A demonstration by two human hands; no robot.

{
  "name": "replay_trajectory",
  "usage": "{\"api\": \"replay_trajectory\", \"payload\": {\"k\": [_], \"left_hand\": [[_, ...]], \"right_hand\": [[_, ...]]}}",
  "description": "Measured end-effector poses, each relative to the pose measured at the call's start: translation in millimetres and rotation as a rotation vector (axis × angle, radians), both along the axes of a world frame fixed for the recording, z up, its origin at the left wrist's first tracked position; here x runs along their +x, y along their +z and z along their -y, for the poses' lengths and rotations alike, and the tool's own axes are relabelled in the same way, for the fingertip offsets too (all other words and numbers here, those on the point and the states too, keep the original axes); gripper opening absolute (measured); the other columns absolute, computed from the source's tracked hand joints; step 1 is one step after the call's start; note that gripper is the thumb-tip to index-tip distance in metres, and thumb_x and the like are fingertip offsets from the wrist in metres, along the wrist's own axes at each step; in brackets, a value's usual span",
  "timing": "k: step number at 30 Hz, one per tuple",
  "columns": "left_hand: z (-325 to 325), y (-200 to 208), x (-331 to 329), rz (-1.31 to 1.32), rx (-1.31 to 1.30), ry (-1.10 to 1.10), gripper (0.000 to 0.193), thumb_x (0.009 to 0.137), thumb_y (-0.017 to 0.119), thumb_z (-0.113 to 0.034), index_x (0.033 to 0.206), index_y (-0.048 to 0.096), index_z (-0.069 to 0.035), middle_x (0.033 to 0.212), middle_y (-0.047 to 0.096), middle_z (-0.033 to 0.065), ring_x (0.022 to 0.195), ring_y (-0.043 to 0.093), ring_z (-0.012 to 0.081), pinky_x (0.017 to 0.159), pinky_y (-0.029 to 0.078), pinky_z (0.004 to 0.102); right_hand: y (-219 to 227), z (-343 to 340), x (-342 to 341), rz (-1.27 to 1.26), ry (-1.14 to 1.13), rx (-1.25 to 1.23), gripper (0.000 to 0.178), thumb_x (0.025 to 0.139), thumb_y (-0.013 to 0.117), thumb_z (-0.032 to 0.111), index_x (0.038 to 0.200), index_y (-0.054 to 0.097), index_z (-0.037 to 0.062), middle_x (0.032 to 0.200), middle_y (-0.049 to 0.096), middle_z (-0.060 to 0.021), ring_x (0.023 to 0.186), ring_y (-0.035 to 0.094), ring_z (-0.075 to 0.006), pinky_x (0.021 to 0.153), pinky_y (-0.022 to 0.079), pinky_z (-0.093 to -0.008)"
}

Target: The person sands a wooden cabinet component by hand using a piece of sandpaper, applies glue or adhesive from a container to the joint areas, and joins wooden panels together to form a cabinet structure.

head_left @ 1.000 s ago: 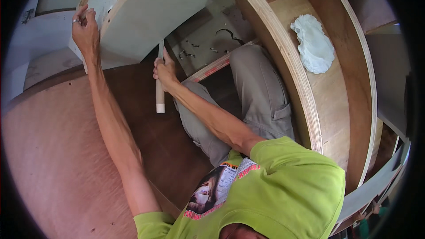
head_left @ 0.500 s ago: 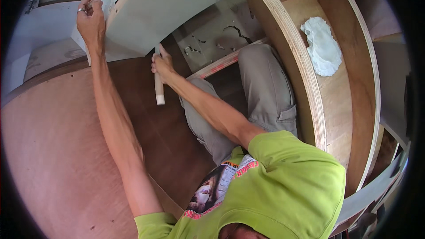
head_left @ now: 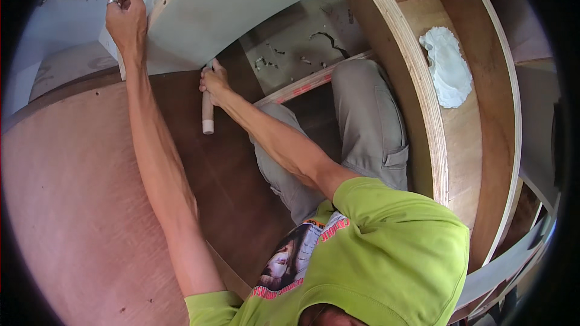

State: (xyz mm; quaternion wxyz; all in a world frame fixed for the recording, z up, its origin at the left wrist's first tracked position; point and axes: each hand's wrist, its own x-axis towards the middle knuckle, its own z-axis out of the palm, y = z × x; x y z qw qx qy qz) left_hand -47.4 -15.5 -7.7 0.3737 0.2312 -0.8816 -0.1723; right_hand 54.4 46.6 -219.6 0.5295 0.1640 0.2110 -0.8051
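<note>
Up at the far left, my left hand (head_left: pixel 127 21), with a ring on one finger, is raised beside the edge of a pale grey panel (head_left: pixel 229 15). Its fingers are curled in; anything small between them cannot be made out. By the panel's lower edge, my right hand (head_left: pixel 216 82) is wrapped round a tool's wooden handle (head_left: pixel 207 111), whose pale butt end points back toward me. The working end is hidden by the hand and the panel, so the tool's kind does not show.
A plywood-edged open frame (head_left: pixel 417 84) stands at my right, with a crumpled white cloth-like thing (head_left: pixel 447 66) inside. Small debris (head_left: pixel 263 62) and a dark strip (head_left: pixel 326 41) lie on the grey surface ahead. A curved reddish-brown board (head_left: pixel 72 205) fills the left side.
My right hand and the wooden handle have shifted slightly left, and the handle's butt has risen a little in view. My left hand stays nearly in place beside the panel.
</note>
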Motion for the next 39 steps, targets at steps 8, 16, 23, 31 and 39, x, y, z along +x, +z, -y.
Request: {"api": "replay_trajectory", "payload": {"k": [8,16,23,31,39], "left_hand": [[12,-1,6,-0.031,0.014,0.029,0.034,0.087,0.063,-0.024,0.112,0.067,-0.003,0.090,0.070,0.0081,0.083,0.063,0.0133,0.079,0.048,0.0255],[3,0,4,0.000,0.012,0.003,0.034,0.086,0.064,-0.023,0.112,0.067,-0.002,0.089,0.069,0.0070,0.080,0.061,0.0118,0.076,0.048,0.0249],[9,-1,11,0.070,0.035,-0.026,0.036,0.094,0.060,-0.024,0.118,0.061,0.003,0.101,0.071,0.0127,0.098,0.066,0.0156,0.089,0.047,0.0250],[18,-2,17,0.064,0.040,-0.011,0.036,0.093,0.060,-0.025,0.118,0.061,0.002,0.102,0.071,0.0127,0.100,0.066,0.0162,0.090,0.047,0.0252],[8,2,12,0.072,0.025,0.026,0.035,0.092,0.059,-0.024,0.116,0.062,0.002,0.101,0.071,0.0123,0.100,0.066,0.0168,0.089,0.047,0.0253]], "right_hand": [[1,6,4,0.099,0.044,-0.072,0.059,0.092,0.039,-0.003,0.146,0.036,0.0221,0.072,0.043,0.0003,0.051,0.039,-0.0075,0.041,0.036,-0.0231],[-13,2,11,0.058,0.100,-0.071,0.061,0.093,0.042,-0.001,0.149,0.033,0.0229,0.072,0.044,-0.0007,0.054,0.042,-0.0080,0.044,0.038,-0.0230],[-8,-49,38,-0.151,0.178,0.067,0.060,0.097,0.041,0.006,0.153,0.025,0.0188,0.075,0.049,-0.0018,0.053,0.045,-0.0097,0.044,0.041,-0.0258],[16,-72,58,-0.180,0.183,0.024,0.061,0.097,0.041,0.005,0.154,0.025,0.0217,0.074,0.047,-0.0014,0.053,0.044,-0.0098,0.045,0.040,-0.0251],[10,-47,38,-0.069,0.193,-0.034,0.058,0.096,0.041,0.002,0.149,0.033,0.0213,0.075,0.046,-0.0018,0.054,0.043,-0.0093,0.044,0.039,-0.0248]]}}
